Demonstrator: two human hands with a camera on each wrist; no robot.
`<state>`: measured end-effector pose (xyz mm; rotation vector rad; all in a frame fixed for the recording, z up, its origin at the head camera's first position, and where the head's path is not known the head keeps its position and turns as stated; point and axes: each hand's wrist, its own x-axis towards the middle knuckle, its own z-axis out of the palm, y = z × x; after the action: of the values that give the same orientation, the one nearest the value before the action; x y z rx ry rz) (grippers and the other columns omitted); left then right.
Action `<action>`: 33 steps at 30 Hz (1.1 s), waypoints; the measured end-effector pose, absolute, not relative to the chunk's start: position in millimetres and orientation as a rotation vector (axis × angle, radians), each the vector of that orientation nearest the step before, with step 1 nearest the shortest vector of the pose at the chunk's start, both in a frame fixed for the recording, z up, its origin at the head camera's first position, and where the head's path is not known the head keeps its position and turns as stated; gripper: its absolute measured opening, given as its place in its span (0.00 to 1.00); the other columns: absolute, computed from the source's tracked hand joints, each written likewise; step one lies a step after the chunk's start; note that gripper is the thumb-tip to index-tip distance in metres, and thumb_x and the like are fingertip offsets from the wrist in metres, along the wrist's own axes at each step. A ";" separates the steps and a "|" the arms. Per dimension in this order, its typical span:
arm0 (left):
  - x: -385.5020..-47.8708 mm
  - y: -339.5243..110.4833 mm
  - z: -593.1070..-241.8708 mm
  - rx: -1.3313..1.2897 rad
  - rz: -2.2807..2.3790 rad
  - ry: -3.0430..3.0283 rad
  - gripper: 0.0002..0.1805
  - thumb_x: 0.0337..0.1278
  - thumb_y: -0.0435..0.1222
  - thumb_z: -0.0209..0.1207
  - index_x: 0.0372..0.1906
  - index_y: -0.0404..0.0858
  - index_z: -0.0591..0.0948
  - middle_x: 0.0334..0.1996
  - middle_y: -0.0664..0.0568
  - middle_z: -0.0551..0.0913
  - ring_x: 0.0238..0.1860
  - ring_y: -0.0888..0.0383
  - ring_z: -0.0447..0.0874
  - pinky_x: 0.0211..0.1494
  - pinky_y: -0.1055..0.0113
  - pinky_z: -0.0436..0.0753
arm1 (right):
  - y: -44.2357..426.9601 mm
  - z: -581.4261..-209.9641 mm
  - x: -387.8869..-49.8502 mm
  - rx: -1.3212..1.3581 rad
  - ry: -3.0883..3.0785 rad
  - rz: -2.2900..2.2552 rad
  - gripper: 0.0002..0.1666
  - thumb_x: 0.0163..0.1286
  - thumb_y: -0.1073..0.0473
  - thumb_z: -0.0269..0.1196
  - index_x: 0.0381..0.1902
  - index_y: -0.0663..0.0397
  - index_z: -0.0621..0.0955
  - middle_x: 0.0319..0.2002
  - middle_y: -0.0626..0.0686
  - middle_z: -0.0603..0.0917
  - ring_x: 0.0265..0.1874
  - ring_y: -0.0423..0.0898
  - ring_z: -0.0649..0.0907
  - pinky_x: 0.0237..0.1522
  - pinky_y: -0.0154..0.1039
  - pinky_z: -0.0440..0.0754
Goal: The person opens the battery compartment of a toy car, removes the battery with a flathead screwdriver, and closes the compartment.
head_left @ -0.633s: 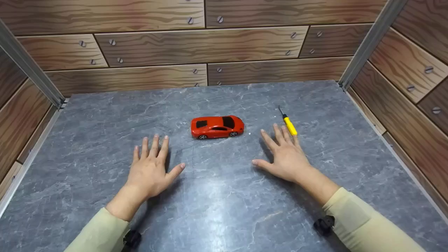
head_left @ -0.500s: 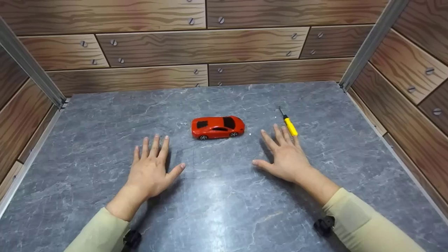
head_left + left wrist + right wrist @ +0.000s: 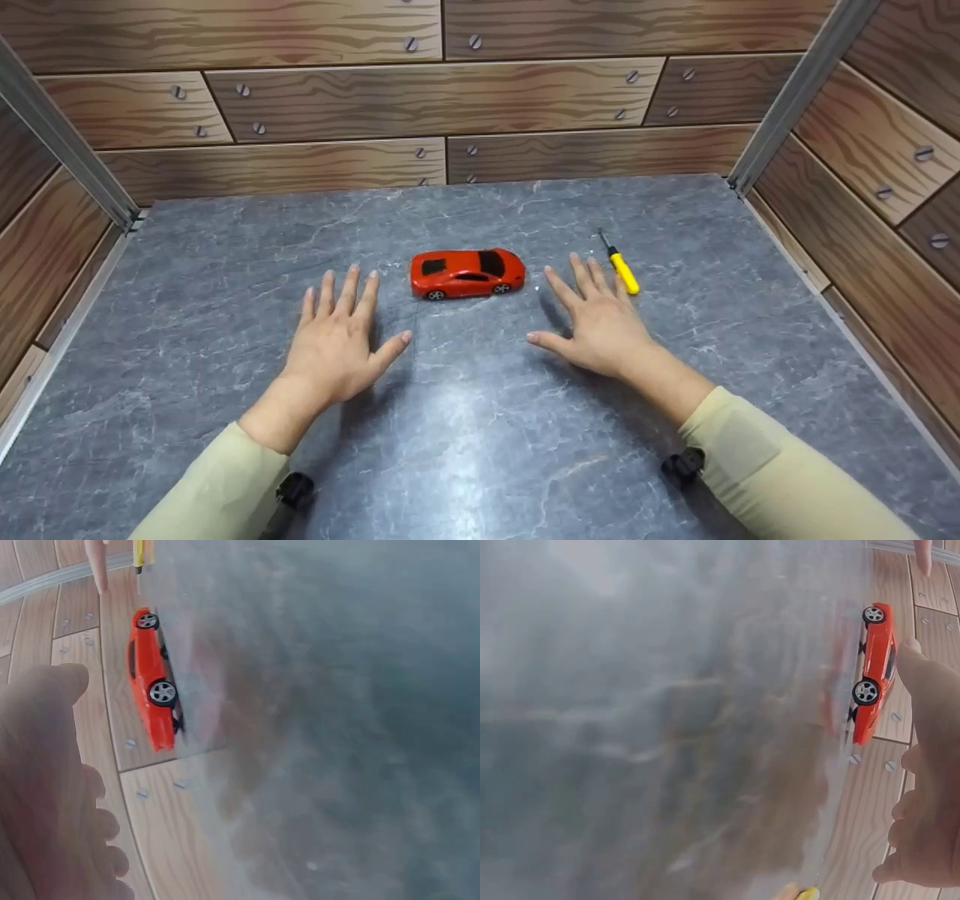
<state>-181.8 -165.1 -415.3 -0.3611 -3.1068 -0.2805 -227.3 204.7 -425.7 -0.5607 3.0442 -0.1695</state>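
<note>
A: Start big. What holds all this?

B: Wood-patterned walls (image 3: 427, 101) stand round a grey, marbled desk (image 3: 225, 247), and both loose things lie on that.

A: And the hands?

B: The left hand (image 3: 337, 346) and the right hand (image 3: 604, 328) reach forward over the desk, backs up, fingers straight and spread — neither grips anything.

A: So which step is this?

B: I'd judge it a ready stance, no grasp made. The shadows suggest both palms sit above the surface, though I can't be sure of every fingertip.

A: Where's the red toy car (image 3: 466, 274)?

B: On its wheels near the middle, slightly beyond the hands and between them, its front end toward the right hand. Neither touches it. Taking it would call for one hand, or both, to come inward and curl round the body — gently, since a nudge could set it rolling.

A: Last, the screwdriver (image 3: 623, 273)?

B: The smallest: just beside the outer fingers of the right hand, shaft pointing toward the far wall. Contact there I can't tell. Lifting it would call for that hand to shift outward and pinch the yellow handle.
</note>
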 end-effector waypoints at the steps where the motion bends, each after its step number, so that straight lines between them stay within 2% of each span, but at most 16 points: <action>1: -184.0 -163.8 -413.0 -0.365 -0.281 -3.109 0.55 0.73 0.71 0.43 0.87 0.39 0.46 0.86 0.37 0.42 0.83 0.30 0.36 0.82 0.33 0.40 | 202.5 -424.2 -228.8 -0.568 3.042 -0.166 0.63 0.69 0.16 0.53 0.88 0.42 0.50 0.86 0.63 0.41 0.83 0.67 0.44 0.79 0.73 0.43; 9: -205.9 -156.5 -401.8 -0.418 -0.283 -3.110 0.52 0.76 0.70 0.41 0.87 0.41 0.43 0.86 0.41 0.40 0.84 0.33 0.33 0.83 0.36 0.37 | 187.3 -416.3 -243.0 -0.628 3.026 -0.198 0.61 0.70 0.18 0.55 0.88 0.41 0.51 0.86 0.61 0.42 0.84 0.65 0.45 0.78 0.73 0.44; 21: -235.4 -151.2 -408.7 -0.504 -0.296 -3.121 0.51 0.77 0.70 0.39 0.87 0.41 0.44 0.86 0.44 0.41 0.84 0.34 0.35 0.84 0.41 0.37 | 177.9 -420.3 -265.0 -0.728 2.951 -0.259 0.60 0.71 0.20 0.56 0.88 0.42 0.51 0.86 0.58 0.44 0.84 0.60 0.45 0.79 0.71 0.47; 27: -243.5 -142.3 -413.6 -0.584 -0.376 -3.148 0.50 0.77 0.68 0.41 0.87 0.41 0.48 0.86 0.44 0.46 0.84 0.37 0.41 0.85 0.44 0.42 | 174.9 -426.0 -273.4 -0.774 2.887 -0.281 0.59 0.72 0.20 0.55 0.88 0.40 0.50 0.86 0.56 0.46 0.84 0.59 0.46 0.80 0.69 0.47; 33: -250.1 -139.0 -417.5 -0.669 -0.416 -3.167 0.48 0.77 0.66 0.46 0.86 0.41 0.52 0.85 0.45 0.51 0.84 0.40 0.48 0.86 0.47 0.47 | 174.9 -429.0 -280.0 -0.807 2.852 -0.320 0.57 0.72 0.21 0.56 0.87 0.41 0.54 0.86 0.56 0.49 0.84 0.59 0.50 0.80 0.66 0.50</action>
<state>-250.1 -139.0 -417.5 -0.6690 -3.1666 -0.4159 -280.0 174.9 -429.0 -0.8070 2.8521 -0.3198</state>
